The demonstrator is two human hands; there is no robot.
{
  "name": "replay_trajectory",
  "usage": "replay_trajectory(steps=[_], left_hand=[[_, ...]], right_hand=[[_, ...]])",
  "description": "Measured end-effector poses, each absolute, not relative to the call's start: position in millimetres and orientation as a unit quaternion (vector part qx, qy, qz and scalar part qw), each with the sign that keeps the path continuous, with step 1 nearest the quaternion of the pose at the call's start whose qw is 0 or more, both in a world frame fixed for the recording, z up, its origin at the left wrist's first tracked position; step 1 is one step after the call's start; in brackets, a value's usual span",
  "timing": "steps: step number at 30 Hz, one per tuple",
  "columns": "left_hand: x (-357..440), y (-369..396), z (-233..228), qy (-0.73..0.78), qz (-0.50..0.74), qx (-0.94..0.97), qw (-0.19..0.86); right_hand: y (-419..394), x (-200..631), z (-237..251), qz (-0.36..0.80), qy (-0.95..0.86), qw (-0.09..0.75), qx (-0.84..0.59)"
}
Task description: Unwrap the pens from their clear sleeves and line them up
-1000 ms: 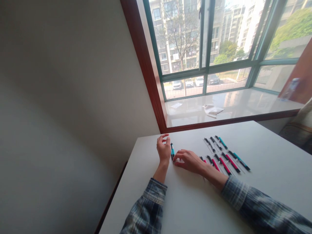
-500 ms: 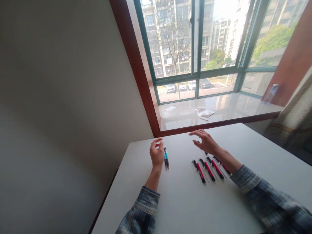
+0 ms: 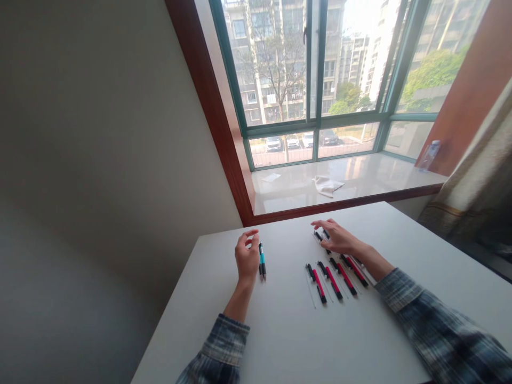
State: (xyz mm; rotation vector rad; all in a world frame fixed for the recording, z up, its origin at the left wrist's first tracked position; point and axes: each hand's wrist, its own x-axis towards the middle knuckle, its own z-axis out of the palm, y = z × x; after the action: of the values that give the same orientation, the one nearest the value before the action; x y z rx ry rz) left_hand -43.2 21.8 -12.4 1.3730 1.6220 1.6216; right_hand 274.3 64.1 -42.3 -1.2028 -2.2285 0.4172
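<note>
On the white table my left hand rests on its edge, fingers curled and apart, holding nothing, right beside a teal and black pen that lies alone. My right hand lies flat with spread fingers over the far row of pens, covering most of them; whether it grips one I cannot tell. In front of it is a row of several red and black pens in clear sleeves, laid side by side.
Beyond the table's far edge runs a white window sill with a crumpled cloth, a scrap of paper and a plastic bottle. A grey wall is on the left, a curtain on the right.
My right hand has left the teal pen by my left hand and moved right and away, down onto the far row of pens. The view has shifted right.
</note>
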Motion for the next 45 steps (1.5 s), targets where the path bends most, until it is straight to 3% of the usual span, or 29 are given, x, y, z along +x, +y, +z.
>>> replay_trajectory(steps=[23,31,45], left_hand=[[-41.3,21.3,-13.5,0.584,0.589,0.506,0.238],[-43.3,22.2,-16.6,0.587,0.585,0.507,0.237],[-41.5,20.0,-14.1,0.588,0.583,0.508,0.237]], right_hand=[[67.9,277.3,-49.4,0.143,-0.841,0.262,-0.451],[70.3,281.9,-43.8,0.132,-0.829,0.292,-0.458],[67.2,279.3,-45.8,0.143,-0.836,0.249,-0.467]])
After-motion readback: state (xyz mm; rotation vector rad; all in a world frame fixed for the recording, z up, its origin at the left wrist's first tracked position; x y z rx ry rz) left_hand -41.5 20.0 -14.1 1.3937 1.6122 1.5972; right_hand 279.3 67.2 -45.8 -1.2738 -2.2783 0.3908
